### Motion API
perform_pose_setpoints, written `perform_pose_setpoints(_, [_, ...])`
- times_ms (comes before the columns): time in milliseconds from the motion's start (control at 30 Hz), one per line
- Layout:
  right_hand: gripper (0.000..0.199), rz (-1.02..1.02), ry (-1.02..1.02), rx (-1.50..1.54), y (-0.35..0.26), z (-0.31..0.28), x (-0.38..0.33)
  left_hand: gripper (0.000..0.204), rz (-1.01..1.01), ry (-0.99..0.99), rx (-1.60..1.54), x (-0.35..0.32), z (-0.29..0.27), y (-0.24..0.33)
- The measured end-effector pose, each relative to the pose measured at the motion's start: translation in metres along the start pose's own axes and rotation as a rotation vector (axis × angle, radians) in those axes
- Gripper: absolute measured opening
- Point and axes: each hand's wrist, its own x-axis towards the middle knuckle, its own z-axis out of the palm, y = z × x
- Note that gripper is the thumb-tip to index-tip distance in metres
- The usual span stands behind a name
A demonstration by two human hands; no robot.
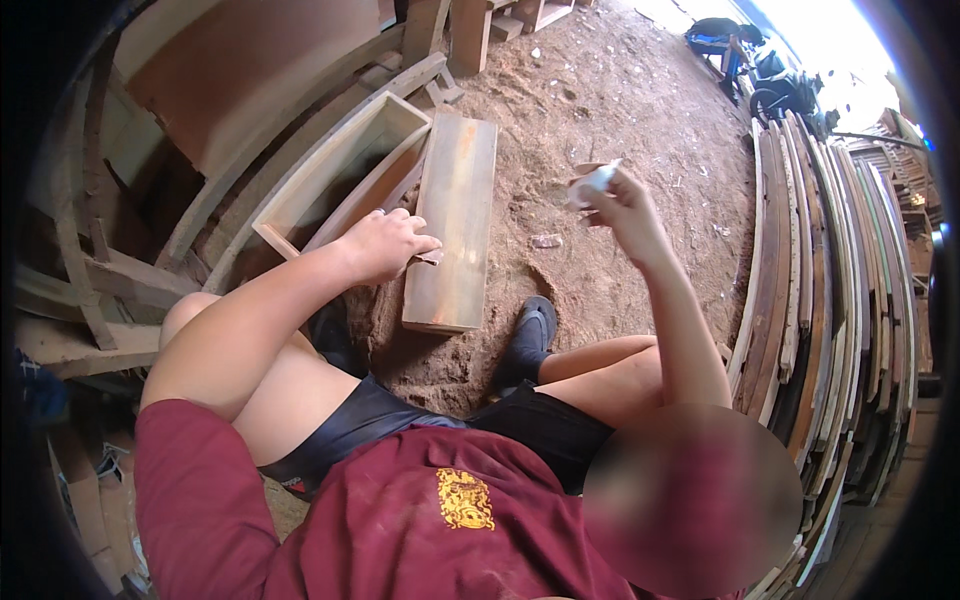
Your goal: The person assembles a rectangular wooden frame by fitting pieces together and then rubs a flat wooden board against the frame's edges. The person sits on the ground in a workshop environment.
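A long wooden box lies on the dirt floor in front of me, its flat, pale, brown-streaked side up. My left hand is at its left edge, fingers curled round a small pinkish-brown scrap that touches the wood. What the scrap is made of I cannot make out. Raised to the right, over the floor and apart from the box, my right hand pinches a small white and pale-blue object. Blur hides its exact kind.
An open wooden drawer-like box lies to the left, against curved wooden frames. Stacked long boards line the right side. A small scrap lies on the sandy floor. A motorbike stands far right.
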Motion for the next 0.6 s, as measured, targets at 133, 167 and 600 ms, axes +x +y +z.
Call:
perform_pose_setpoints(133, [0.035,0.111,-0.204,-0.253,0.044,0.040,0.021,0.049,0.021,-0.046,0.013,-0.013,0.002,-0.010])
perform_pose_setpoints(167, [0.035,0.165,-0.266,-0.281,0.053,0.044,0.023,0.051,0.028,-0.048,0.003,-0.016,0.003,-0.012])
perform_pose_setpoints(600, [0.027,0.167,-0.315,-0.471,0.079,0.085,0.042,0.041,0.013,-0.122,-0.013,-0.040,0.003,0.001])
